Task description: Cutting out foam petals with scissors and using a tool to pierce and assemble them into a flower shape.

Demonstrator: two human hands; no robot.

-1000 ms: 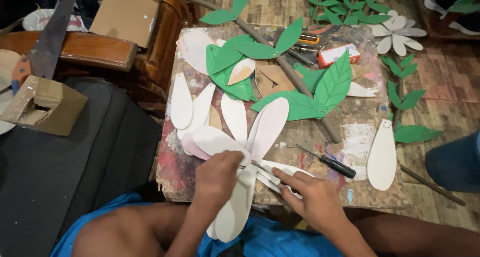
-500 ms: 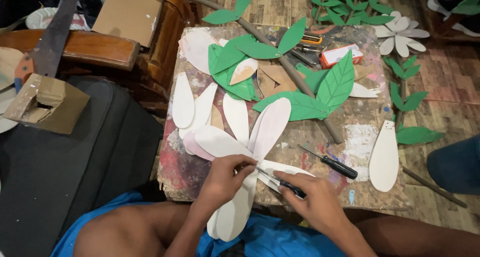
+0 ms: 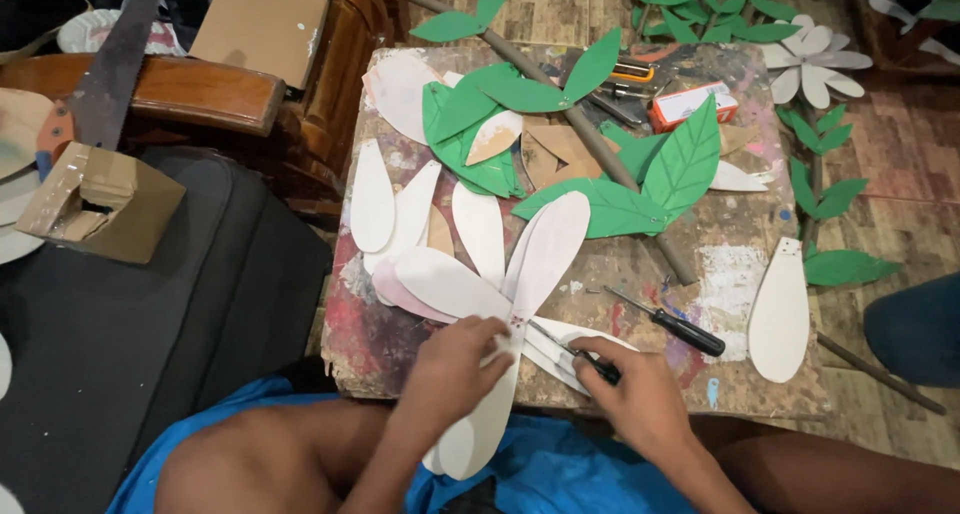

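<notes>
Petals (image 3: 470,284), white, fan out overlapped at near tabletop (image 3: 380,344) edge. Left hand (image 3: 462,362) flat, open, pressing their joint. Right hand (image 3: 630,382) closed on tool (image 3: 570,346), tip at joint. Risk: slip tears petal or jabs left fingers; stack shifts.

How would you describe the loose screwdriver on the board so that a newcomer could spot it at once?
Start at the paint-stained wooden board over the person's lap. Right of the fanned white petals, just above the right hand, lies the screwdriver. Unlike the flat paper cutouts around it, it is a thin metal shaft with a black handle, untouched by either hand.
</notes>
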